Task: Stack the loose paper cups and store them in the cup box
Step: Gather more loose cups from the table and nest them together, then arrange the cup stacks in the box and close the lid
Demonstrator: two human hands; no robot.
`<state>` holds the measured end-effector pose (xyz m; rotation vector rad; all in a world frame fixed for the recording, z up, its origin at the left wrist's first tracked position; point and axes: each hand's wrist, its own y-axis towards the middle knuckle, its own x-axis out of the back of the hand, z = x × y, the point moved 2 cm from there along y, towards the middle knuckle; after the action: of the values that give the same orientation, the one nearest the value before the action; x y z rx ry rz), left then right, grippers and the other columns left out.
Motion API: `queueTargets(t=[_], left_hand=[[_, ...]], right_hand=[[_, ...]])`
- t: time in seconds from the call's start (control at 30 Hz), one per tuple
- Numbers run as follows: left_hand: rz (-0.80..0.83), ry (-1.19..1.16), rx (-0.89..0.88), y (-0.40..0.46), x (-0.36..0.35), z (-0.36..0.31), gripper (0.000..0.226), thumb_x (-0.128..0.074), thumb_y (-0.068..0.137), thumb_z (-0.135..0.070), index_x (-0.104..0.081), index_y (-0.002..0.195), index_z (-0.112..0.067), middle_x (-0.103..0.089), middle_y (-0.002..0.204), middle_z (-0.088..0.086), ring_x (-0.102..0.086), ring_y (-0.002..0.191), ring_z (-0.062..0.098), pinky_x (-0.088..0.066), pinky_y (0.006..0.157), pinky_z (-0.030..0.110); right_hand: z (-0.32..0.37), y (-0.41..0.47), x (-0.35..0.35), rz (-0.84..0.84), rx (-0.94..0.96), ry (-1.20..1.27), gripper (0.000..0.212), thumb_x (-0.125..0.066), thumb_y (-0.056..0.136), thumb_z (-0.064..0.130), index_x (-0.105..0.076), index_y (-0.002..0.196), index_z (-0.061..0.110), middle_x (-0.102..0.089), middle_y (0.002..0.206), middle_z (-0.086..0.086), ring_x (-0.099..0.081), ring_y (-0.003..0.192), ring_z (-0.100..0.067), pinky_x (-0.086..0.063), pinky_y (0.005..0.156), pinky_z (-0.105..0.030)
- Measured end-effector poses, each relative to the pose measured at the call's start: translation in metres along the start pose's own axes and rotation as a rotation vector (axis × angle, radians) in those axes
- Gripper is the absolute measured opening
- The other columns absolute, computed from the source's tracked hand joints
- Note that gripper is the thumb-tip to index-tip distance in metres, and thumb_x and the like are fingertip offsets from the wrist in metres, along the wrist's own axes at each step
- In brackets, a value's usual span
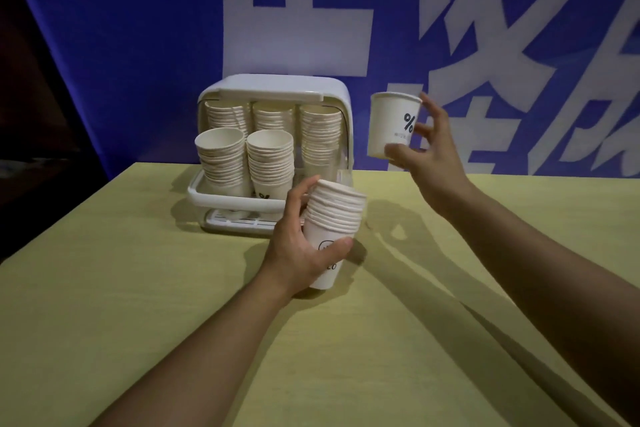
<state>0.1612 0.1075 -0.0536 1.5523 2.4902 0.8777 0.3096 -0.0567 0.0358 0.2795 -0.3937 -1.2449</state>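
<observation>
My left hand (298, 246) grips a stack of white paper cups (330, 218), tilted slightly right, just above the yellow table in front of the cup box. My right hand (433, 152) holds a single white paper cup (391, 125) with a "%" mark upright in the air, up and to the right of the stack, thumb under its lower edge and fingers behind it. The white cup box (273, 85) stands open at the back of the table, with several stacks of cups (221, 159) inside in two rows.
The yellow table (138, 288) runs to a left edge with a dark area beyond it. A blue banner with large white characters (311, 10) hangs right behind the box. The box's drawer front (221, 199) juts out toward me.
</observation>
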Motion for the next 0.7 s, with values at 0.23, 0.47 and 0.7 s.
queueTargets(t=[0.23,0.47,0.7], left_hand=[[-0.031,0.048,0.005,-0.012,0.004,-0.016,0.101,-0.077,0.064,-0.052,-0.012,0.139,-0.07,-0.051,0.141,-0.006,-0.057,0.118,0.005,-0.051,0.088,0.025],[-0.077,0.128,-0.062,-0.005,0.019,-0.023,0.107,-0.081,0.071,-0.036,-0.008,0.141,-0.072,-0.036,0.143,-0.04,-0.045,0.127,-0.011,-0.044,0.101,0.017],[0.097,0.275,-0.051,0.014,0.05,-0.035,0.116,-0.084,0.077,-0.037,0.004,0.146,-0.067,-0.035,0.157,-0.005,-0.044,0.136,0.01,-0.044,0.106,0.036]], right_hand=[[0.03,-0.061,-0.031,0.225,0.114,-0.145,0.063,-0.073,0.087,0.026,-0.039,0.135,0.049,-0.048,0.13,0.011,-0.059,0.103,-0.005,-0.058,0.082,-0.027],[0.021,-0.087,-0.049,0.345,0.063,-0.134,0.034,-0.064,0.092,0.037,-0.056,0.123,0.048,-0.053,0.136,0.012,-0.058,0.112,-0.006,-0.053,0.084,-0.023],[0.038,-0.07,-0.068,0.274,0.131,-0.065,0.08,-0.079,0.081,0.023,-0.033,0.144,0.041,-0.05,0.12,0.016,-0.056,0.101,0.004,-0.055,0.072,-0.014]])
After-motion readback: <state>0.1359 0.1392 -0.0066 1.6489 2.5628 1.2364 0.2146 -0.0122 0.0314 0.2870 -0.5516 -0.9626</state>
